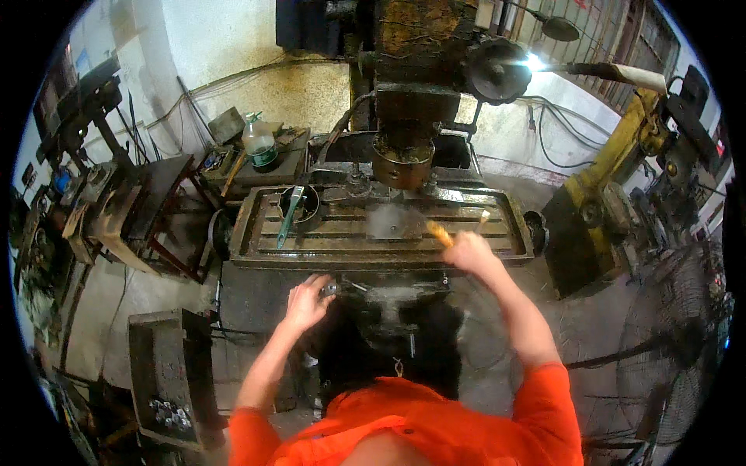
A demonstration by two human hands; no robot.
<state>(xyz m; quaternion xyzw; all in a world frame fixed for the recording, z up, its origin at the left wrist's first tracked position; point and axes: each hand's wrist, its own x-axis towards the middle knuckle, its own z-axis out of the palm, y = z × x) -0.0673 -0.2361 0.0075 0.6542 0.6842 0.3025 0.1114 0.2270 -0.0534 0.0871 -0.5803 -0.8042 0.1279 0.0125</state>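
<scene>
In the right half of the machine table (334,251), my right hand (468,253) is closed around a tool with a yellow handle (440,233). Motion blur hides what kind of tool it is. A small pale tip (485,217) sticks up beside the fingers. Left of the tool, under the spindle head (402,161), lies a flat grey metal block (394,222). My left hand (307,303) is below the table's front edge, its fingers bent around a small metal knob (330,289). A green-handled brush (291,215) rests across a round tin (310,203) on the table's left.
A handwheel (497,71) and a bright lamp (535,61) are up at the right. Behind left, a bench (287,165) carries a plastic bottle (259,140). An open metal box (189,365) with shiny scraps stands low left; a yellow machine (579,190) is at the right.
</scene>
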